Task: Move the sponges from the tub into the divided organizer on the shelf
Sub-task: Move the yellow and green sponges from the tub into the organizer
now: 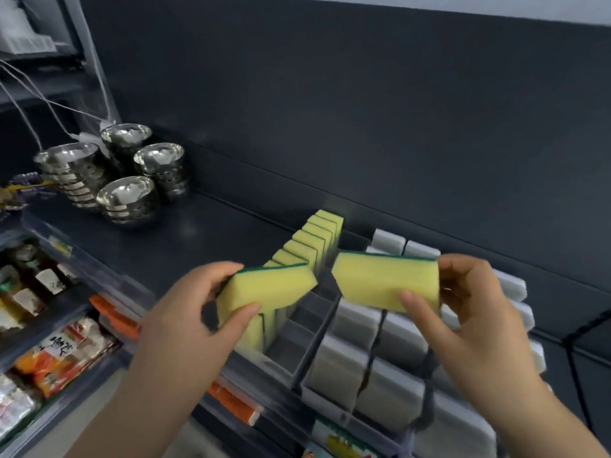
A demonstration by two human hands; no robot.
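Holding yellow, green-backed sponges: left hand [185, 312] grip clamps left sponge [264, 292]; right hand [476, 312] grip clamps right sponge [386, 279], both above organizer [297, 355].

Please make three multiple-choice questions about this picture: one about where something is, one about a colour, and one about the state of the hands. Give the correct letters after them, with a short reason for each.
1. Where do the stacked metal bowls stand?
A. On the shelf, to the left of the organizer
B. Inside the organizer
C. On the grey sponges

2. What colour is the thin scouring layer on the sponge in the right hand?
A. Red
B. Green
C. White

3. What are the hands doing?
A. Both are empty
B. Only the left hand holds a sponge
C. Each holds one yellow sponge

Answers:
1. A, the bowls sit on the dark shelf surface at far left, apart from the organizer.
2. B, a green strip runs along the top edge of the right sponge.
3. C, the left sponge and the right sponge are each gripped between thumb and fingers.
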